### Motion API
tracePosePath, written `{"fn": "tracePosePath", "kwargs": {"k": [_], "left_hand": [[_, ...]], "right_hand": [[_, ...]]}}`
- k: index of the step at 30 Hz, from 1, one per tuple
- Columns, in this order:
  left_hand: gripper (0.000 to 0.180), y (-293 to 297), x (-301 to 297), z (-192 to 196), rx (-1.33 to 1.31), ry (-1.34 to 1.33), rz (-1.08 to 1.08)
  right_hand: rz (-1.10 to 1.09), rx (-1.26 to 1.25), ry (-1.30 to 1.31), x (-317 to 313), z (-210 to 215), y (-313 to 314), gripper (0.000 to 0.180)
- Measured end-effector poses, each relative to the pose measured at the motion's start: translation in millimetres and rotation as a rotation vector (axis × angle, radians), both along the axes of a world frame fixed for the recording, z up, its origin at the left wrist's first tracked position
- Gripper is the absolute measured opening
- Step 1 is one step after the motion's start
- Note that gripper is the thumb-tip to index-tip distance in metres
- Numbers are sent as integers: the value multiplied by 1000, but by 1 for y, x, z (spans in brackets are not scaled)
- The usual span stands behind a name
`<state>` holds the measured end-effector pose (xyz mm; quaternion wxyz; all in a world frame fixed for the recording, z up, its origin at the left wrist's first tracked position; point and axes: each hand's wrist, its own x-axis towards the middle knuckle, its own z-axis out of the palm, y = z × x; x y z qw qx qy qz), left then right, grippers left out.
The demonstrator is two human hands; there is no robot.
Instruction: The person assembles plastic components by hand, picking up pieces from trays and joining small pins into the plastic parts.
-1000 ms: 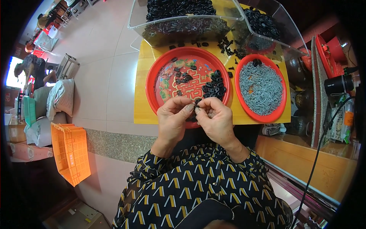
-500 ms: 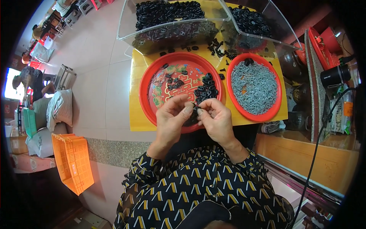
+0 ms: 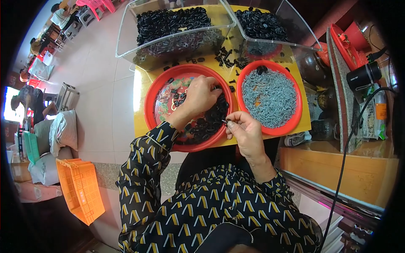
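Note:
Over the right half of a round red tray (image 3: 148,99), my left hand (image 3: 200,96) has its fingers drawn together at a pile of small black oval plastic parts (image 3: 204,124). What lies between its fingertips is mostly hidden. My right hand (image 3: 247,133) is at the tray's right rim, pinching a small dark piece with a pale tip (image 3: 226,121) between thumb and forefinger. Smaller black bits (image 3: 176,98) lie on the tray's patterned bottom. Right of it, a second red tray (image 3: 300,103) is heaped with silvery screws (image 3: 270,97).
Two clear plastic bins (image 3: 122,50) of black parts stand behind the trays on a yellow tabletop (image 3: 139,101). Loose black pieces (image 3: 225,57) lie between. An orange crate (image 3: 80,189) is at lower left. A black cable (image 3: 344,173) runs down the right; people sit far left.
My hands, together at the tray's front edge before, have parted. The left has moved forward into the tray over the black parts; the right has stayed near the rim. The whole view has shifted slightly.

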<state>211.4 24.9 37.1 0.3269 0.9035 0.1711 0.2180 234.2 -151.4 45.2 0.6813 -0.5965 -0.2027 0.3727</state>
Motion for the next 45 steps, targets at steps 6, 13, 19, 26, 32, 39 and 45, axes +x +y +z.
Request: {"fn": "tracePosePath", "kwargs": {"k": [6,13,19,26,32,39,45], "left_hand": [[9,2,1,-14,-46,65,-10],[9,9,-3,-12,-263,-40,-34],[9,1,1,-13,70,-45,-149],[13,2,-12,-4,-36,65,-123],[9,-31,-62,18,-391,-83,-53],[9,-59,-97,17,-726,-287,74],[7,-50,-109,11,-1059,-393,29]], "right_hand": [[42,-12,18,1,-3,1,9],[51,-14,24,1,-1,2,9],[46,-15,19,-1,0,2,9],[67,-2,58,2,3,-1,9],[72,188,283,0,7,8,10],[95,269,427,-12,6,19,11],[142,230,450,-20,7,21,10]]}}
